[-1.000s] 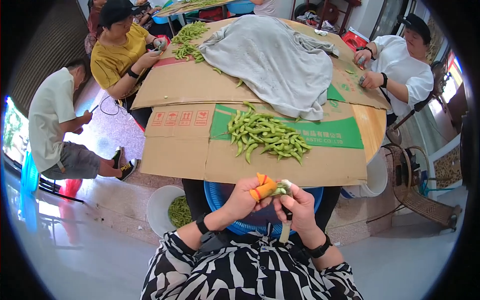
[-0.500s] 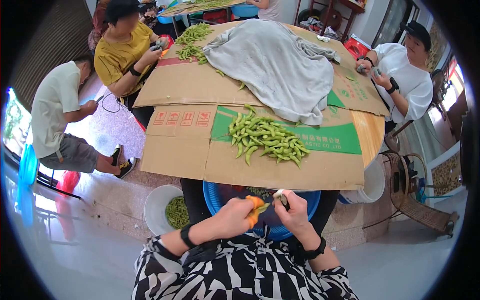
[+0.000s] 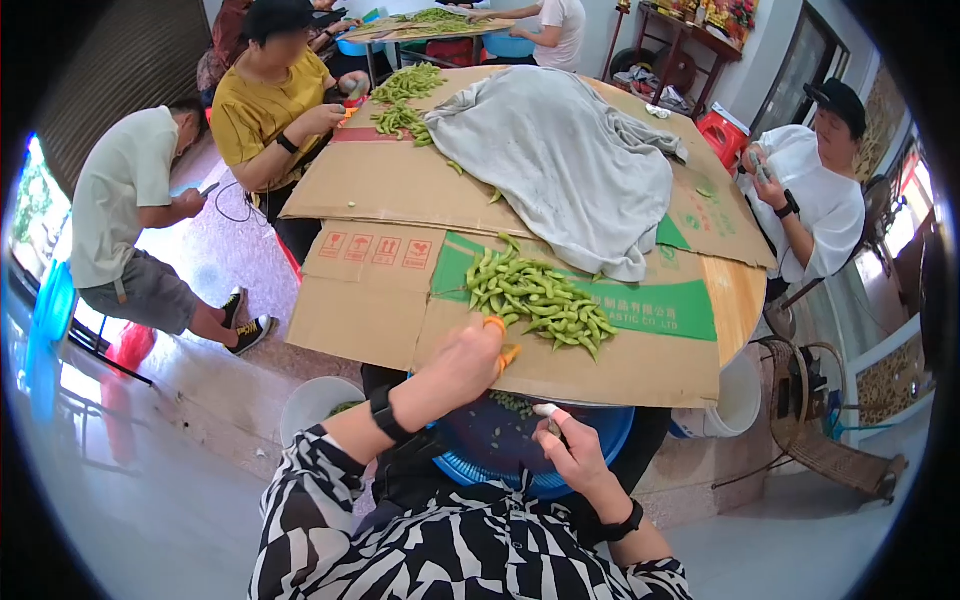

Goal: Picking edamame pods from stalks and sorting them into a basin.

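Note:
My left hand (image 3: 465,355), with orange covers on its fingertips, reaches over the near edge of the cardboard to the left side of a pile of green soybean pods (image 3: 540,295). Its covered thumb and finger stand apart, and no pod shows between them. Over a blue basin (image 3: 590,465) my right hand (image 3: 572,455) is closed around a small dark object that I cannot make out. Pale wrapping covers its thumb tip. Small green beans (image 3: 512,402) lie in the basin, partly hidden under the cardboard edge.
Cardboard (image 3: 360,300) covers the round table, with a grey cloth (image 3: 570,150) draped over a mound. More pods (image 3: 405,95) lie at the far left. White buckets (image 3: 318,405) stand on both sides of me. Several people sit around; a wicker chair (image 3: 835,450) is at right.
My left hand has gone from the basin up to the pile, and the pod it held is no longer seen in it. The right hand has stayed over the basin, slightly lower in view.

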`<state>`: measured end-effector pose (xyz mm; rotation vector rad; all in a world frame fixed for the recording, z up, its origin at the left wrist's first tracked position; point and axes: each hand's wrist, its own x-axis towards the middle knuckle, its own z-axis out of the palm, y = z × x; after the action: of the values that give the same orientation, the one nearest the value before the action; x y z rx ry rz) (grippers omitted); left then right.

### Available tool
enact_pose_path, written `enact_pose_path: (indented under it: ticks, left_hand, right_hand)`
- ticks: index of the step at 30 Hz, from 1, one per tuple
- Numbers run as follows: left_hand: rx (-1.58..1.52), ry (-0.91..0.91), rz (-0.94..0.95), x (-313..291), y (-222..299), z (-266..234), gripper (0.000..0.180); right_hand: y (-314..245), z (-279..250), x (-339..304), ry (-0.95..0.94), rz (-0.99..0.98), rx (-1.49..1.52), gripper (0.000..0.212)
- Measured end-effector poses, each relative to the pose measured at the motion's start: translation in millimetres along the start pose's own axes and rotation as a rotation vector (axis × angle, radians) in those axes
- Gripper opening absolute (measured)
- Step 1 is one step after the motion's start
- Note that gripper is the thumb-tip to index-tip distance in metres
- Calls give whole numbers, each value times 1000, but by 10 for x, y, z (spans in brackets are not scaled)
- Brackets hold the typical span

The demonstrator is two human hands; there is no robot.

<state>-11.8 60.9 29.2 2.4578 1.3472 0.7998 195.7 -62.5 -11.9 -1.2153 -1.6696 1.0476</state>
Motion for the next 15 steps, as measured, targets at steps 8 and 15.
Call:
enact_pose_path:
  ticks: [8,15]
  left_hand:
    - [56,5,54,146,-108,47,13]
    - [-958,-366,-395,-154,196,-154,17]
  right_hand:
    - [-85,-70,46,-42,202,434,41]
    - [-201,-41,220,25,220,707,46]
